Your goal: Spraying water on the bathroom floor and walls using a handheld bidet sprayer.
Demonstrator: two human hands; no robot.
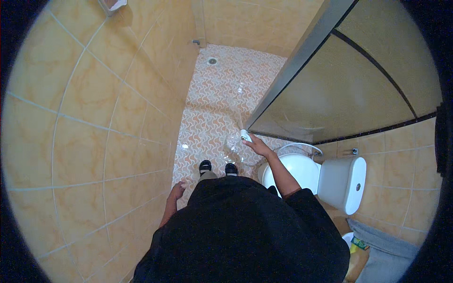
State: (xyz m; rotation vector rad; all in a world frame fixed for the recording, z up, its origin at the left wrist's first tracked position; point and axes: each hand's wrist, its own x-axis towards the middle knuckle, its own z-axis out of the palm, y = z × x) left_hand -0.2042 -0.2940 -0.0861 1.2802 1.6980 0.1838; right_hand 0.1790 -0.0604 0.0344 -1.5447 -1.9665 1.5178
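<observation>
My right hand (257,145) is closed around a white handheld bidet sprayer (245,136), held out over the floor beside the lower corner of the shower screen. A faint streak of water seems to run from its head toward the far floor. The white hose (296,144) curves behind the toilet bowl to a fitting on the wall. My left hand (178,190) hangs low near the left wall with its fingers loosely apart, and nothing shows in it. The patterned tile floor (212,104) looks wet and shiny around my feet.
A white toilet (299,172) with its tank (342,184) stands to my right. The framed shower screen (330,89) slants across the far right. A floor drain (212,61) lies at the far end. Grey cloth (387,245) hangs at lower right.
</observation>
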